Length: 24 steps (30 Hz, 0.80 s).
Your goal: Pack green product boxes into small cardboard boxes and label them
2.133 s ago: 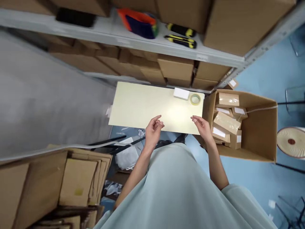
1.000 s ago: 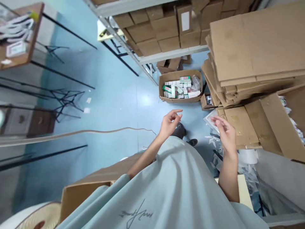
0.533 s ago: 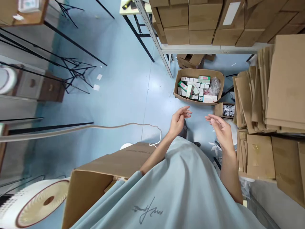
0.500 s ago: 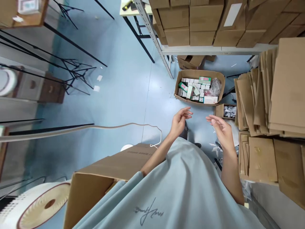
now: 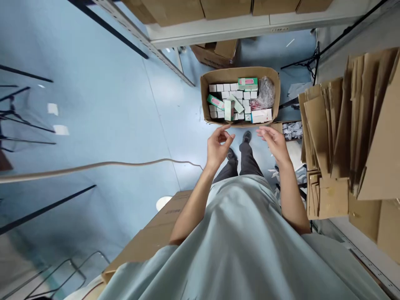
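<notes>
My left hand (image 5: 219, 146) hangs in front of a wide open cardboard carton (image 5: 223, 75), its fingers loosely curled with nothing seen between them. Level with it, my right hand (image 5: 274, 143) has its fingers stretched towards the carton's front right corner, and it is empty too. Neither hand clearly touches the carton. Inside it are many small white boxes (image 5: 239, 95), a green and pink box (image 5: 247, 82) on top, another green and pink box (image 5: 215, 101) tilted at the left, and a clear plastic bag (image 5: 265, 93) at the right.
Flattened cardboard (image 5: 318, 125) is stacked at the right. A metal shelf (image 5: 212, 35) bearing cartons runs across the top, with another open carton (image 5: 215, 56) beneath. A smaller box of paper scraps (image 5: 292, 130) stands nearby. A pale cable (image 5: 125, 164) crosses at the left, above a big carton (image 5: 156, 221).
My view has shifted right and tipped down, so the carton of small boxes looks nearer and my legs and shoes show. Both hands stay empty, now closer to the carton's front edge.
</notes>
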{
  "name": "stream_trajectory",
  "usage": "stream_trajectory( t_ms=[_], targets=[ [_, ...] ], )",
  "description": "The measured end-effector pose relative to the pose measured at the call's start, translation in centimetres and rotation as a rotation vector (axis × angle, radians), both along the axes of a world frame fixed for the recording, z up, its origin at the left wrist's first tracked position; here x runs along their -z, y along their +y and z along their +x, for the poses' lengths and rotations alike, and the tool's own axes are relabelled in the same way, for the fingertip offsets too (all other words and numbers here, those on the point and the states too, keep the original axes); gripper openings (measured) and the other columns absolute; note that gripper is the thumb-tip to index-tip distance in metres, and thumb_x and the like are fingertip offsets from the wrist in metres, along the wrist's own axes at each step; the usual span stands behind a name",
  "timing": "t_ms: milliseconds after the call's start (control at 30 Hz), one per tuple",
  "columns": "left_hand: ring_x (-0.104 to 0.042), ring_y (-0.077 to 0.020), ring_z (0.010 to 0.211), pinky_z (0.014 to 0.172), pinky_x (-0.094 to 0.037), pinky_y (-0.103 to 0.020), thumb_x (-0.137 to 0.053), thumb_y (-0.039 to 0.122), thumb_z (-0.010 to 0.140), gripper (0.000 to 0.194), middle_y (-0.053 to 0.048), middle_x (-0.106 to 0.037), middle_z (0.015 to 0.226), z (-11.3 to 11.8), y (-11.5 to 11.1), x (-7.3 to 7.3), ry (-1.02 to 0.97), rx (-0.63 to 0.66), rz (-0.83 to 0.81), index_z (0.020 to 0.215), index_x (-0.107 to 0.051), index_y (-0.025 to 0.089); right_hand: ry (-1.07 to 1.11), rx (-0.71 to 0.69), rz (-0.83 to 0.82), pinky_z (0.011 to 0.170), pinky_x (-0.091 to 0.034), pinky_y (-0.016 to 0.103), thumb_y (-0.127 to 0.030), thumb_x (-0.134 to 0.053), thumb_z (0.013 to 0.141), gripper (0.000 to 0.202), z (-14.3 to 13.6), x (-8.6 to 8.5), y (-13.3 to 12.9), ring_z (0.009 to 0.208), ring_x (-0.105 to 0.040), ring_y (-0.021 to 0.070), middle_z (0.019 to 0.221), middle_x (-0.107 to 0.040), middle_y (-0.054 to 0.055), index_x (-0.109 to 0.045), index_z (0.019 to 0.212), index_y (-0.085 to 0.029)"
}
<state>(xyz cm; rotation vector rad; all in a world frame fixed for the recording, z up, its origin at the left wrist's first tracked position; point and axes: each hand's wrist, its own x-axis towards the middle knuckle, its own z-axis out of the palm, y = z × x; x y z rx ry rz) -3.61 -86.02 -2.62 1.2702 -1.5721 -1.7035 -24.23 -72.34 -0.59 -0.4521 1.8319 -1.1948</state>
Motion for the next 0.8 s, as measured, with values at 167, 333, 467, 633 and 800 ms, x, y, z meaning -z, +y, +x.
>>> stream_trajectory(
  t_ms=[167, 333, 467, 633, 800],
  targets=[
    [-0.067, -0.0156, 0.074, 0.076, -0.060, -0.030, -0.088, 0.056, 0.094, 0.044, 0.001, -0.068, 0.078, -4.9, -3.9, 5.3, -0.049, -0.046, 0.045, 0.120, -0.080, 0.022, -0.057, 0.016, 0.060, 0.107, -0.065, 0.051, -0.087, -0.078, 0.085, 0.070, -5.8, 8.6, -5.6, 0.112, -0.083, 0.0305, 0.126, -0.086, 0.013, -0.081, 0.121, -0.027],
    [-0.073, -0.0210, 0.080, 0.079, -0.062, -0.034, -0.083, 0.061, 0.097, 0.045, -0.001, -0.069, 0.077, -8.4, -7.5, 12.6, -0.082, -0.075, 0.109, 0.122, -0.079, 0.023, -0.097, 0.031, 0.101, 0.108, -0.065, 0.051, -0.085, -0.079, 0.085, 0.070, -9.5, 16.5, -11.1, 0.115, -0.083, 0.0308, 0.128, -0.085, 0.012, -0.079, 0.122, -0.026],
    [-0.074, -0.0212, 0.079, 0.078, -0.062, -0.034, -0.083, 0.056, 0.096, 0.041, -0.002, -0.072, 0.080, -10.8, -10.8, 19.3, -0.094, -0.076, 0.188, 0.120, -0.078, 0.023, -0.126, 0.031, 0.182, 0.108, -0.065, 0.051, -0.083, -0.081, 0.084, 0.071, -11.9, 22.4, -14.4, 0.117, -0.082, 0.0310, 0.126, -0.085, 0.012, -0.078, 0.126, -0.026],
    [-0.073, -0.0207, 0.079, 0.078, -0.058, -0.031, -0.077, 0.035, 0.093, 0.029, -0.002, -0.071, 0.080, -14.0, -15.2, 28.3, -0.190, -0.080, 0.213, 0.118, -0.079, 0.019, -0.127, 0.106, 0.268, 0.108, -0.064, 0.051, -0.080, -0.082, 0.085, 0.070, -14.6, 29.2, -16.1, 0.118, -0.083, 0.0311, 0.129, -0.085, 0.013, -0.076, 0.131, -0.028],
    [-0.072, -0.0200, 0.079, 0.080, -0.059, -0.033, -0.071, 0.024, 0.088, 0.034, -0.007, -0.077, 0.093, -16.4, -17.5, 36.7, -0.224, -0.050, 0.278, 0.121, -0.077, 0.017, -0.147, 0.214, 0.329, 0.107, -0.064, 0.051, -0.076, -0.087, 0.081, 0.069, -15.6, 35.7, -15.9, 0.112, -0.084, 0.0296, 0.124, -0.086, 0.012, -0.075, 0.128, -0.027]
  ],
)
